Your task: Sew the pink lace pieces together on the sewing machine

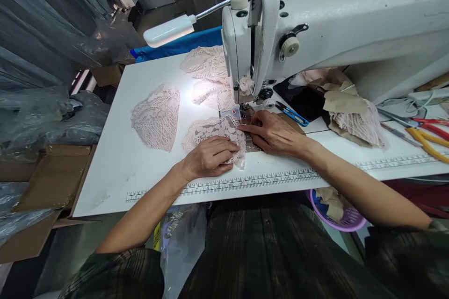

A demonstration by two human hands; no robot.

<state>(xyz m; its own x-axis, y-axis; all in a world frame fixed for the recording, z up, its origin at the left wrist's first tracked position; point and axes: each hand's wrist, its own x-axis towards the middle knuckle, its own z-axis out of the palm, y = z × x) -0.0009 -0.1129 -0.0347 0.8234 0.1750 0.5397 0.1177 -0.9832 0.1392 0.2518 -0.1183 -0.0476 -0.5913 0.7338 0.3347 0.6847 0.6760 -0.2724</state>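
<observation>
A pale pink lace piece (213,127) lies on the machine bed just in front of the presser foot (242,111) of a white sewing machine (326,23). My left hand (212,155) rests over its near side, fingers curled together and holding the fabric down. At the lace's right edge is my right hand (273,133), its index finger stretched onto the lace and the other fingers bent; the fingertips grip the edge there. Another lace piece (157,119) lies flat to the left, and more lace (210,72) is heaped behind the needle area.
Blue thread snips (293,113) lie right of the needle, beside beige and lace scraps (351,107). Yellow-handled scissors (430,145) are at the far right. A printed ruler (245,182) runs along the table's front edge. Below hangs a purple basket (351,219); cardboard boxes (52,177) stand left.
</observation>
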